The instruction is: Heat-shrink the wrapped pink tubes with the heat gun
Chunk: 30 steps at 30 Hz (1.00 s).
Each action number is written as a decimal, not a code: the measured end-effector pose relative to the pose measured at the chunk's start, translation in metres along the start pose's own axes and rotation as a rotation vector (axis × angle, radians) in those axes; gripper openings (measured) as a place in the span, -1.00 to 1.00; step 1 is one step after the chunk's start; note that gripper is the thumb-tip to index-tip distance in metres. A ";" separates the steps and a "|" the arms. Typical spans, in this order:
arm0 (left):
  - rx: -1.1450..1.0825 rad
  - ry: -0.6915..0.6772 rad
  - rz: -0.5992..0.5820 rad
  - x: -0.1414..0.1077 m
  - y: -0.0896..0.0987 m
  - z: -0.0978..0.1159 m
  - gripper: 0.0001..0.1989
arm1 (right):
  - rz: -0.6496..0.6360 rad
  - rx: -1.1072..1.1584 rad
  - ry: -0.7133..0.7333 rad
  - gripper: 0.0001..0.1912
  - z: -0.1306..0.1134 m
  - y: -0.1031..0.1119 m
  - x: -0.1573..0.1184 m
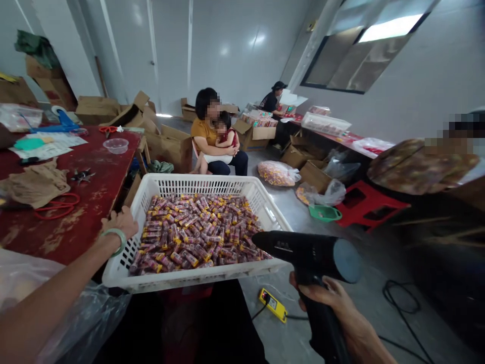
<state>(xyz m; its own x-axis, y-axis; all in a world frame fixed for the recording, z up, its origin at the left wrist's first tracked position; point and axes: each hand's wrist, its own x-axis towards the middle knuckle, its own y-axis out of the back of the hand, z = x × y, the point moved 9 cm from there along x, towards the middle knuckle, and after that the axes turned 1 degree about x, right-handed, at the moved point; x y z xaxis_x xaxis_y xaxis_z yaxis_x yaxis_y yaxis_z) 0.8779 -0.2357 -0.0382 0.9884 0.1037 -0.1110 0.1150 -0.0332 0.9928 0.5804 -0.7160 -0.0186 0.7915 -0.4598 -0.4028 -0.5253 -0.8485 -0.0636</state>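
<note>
A white slatted plastic basket [193,280] holds a layer of small wrapped cylinders [200,230] with yellow ends. At its left side is my left hand [123,225], fingers spread against the basket's edge, a pale green bangle on the wrist. My right hand [333,298] is wrapped round the handle of a black heat-gun-like tool [303,253]. The tool's nozzle points left, over the basket's right part. Whether the tool touches the basket, I cannot tell.
On the left, a worn red table [94,177] bears red-handled scissors [108,130], cloth and a clear tub [115,145]. A yellow power strip [273,305] with black cable lies on the floor. Several people sit beyond, near a red stool [369,205] and cardboard boxes [172,146].
</note>
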 end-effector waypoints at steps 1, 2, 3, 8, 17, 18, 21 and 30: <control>0.001 0.003 -0.028 0.001 -0.001 0.000 -0.51 | -0.016 0.006 -0.002 -0.62 0.001 -0.003 0.004; 0.008 0.001 -0.038 0.001 -0.001 0.001 -0.53 | -0.014 -0.002 0.005 -0.63 0.001 -0.005 0.009; 0.010 0.000 -0.049 0.001 -0.002 0.003 -0.55 | 0.004 -0.020 0.021 -0.64 0.000 -0.007 0.016; 0.020 0.004 -0.075 0.003 -0.003 0.006 -0.55 | 0.076 -0.083 0.093 -0.70 -0.013 -0.024 0.044; 0.040 -0.012 -0.015 0.003 -0.003 0.006 -0.57 | 0.062 0.077 0.139 -0.71 -0.056 -0.069 0.086; 0.046 -0.021 -0.001 0.002 -0.003 0.006 -0.58 | 0.052 0.075 0.145 -0.72 -0.058 -0.078 0.092; 0.065 -0.032 0.032 0.002 -0.006 0.007 -0.58 | -0.041 0.070 0.140 -0.73 -0.048 -0.109 0.099; 0.074 -0.014 0.078 0.002 -0.013 0.003 -0.52 | -0.184 0.047 0.134 -0.68 -0.021 -0.154 0.080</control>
<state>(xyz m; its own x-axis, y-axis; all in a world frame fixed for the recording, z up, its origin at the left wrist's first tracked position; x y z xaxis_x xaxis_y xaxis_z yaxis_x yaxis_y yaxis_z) 0.8791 -0.2382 -0.0510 0.9959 0.0838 -0.0348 0.0443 -0.1141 0.9925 0.7308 -0.6277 -0.0219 0.9082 -0.3315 -0.2555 -0.3794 -0.9098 -0.1682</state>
